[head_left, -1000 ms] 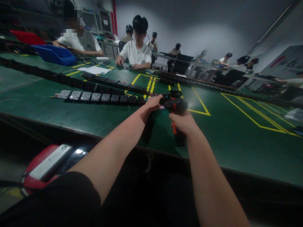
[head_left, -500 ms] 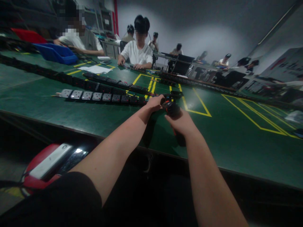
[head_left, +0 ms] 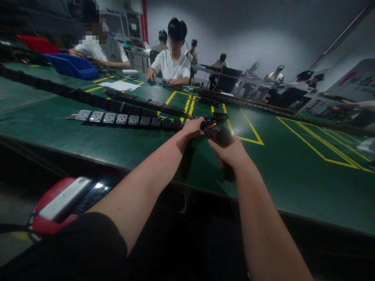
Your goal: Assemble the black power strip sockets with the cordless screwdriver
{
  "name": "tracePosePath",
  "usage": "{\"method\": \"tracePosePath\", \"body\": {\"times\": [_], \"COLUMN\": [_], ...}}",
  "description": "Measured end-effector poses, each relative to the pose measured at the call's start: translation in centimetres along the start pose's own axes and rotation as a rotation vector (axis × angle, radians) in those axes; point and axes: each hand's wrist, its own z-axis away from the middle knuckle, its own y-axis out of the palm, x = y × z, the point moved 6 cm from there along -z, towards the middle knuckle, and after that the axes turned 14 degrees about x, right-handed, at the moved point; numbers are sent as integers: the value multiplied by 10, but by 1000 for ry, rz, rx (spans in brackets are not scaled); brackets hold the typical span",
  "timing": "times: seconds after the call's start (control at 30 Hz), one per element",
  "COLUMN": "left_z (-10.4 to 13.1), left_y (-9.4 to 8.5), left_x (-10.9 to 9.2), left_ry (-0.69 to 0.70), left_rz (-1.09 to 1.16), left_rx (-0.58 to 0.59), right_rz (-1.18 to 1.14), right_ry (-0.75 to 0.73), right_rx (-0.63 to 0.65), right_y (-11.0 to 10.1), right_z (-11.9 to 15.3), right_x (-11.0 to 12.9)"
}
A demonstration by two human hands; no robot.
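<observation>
Two-handed, reaching forward over the green table (head_left: 281, 171), stretching the left arm (head_left: 149, 171) up from lower left and the right arm (head_left: 263, 210) from lower right. Gripping a black-and-orange power tool (head_left: 217, 132) in the right hand (head_left: 233, 151), wrapping fingers around its handle and pointing its nose toward the left hand (head_left: 193, 127). Bending the left hand over the right end of a socket strip (head_left: 121, 118) lying on the table; not showing clearly whether pinching or merely touching it.
</observation>
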Motion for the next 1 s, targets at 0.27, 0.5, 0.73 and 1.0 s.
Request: {"method": "tracePosePath", "body": {"times": [0.27,0.5,0.73,1.0], "left_z": [0,-4,-4,-12], "left_y": [-1,1,-1,0], "left_x": [0,1,-1,5], "left_ry": [-26,-10,36,45], "left_rz": [-30,-67,-50,27], "left_rx": [13,12,25,61], "right_rz": [-155,-254,-303,-239], "right_ry": [125,137,107,141], "right_rx": [-5,2,40,112], "right_y": [-8,-10,-5,-2], "right_z": [-6,-12,-13,-8], "right_x": [-13,-26,-23,-19]}}
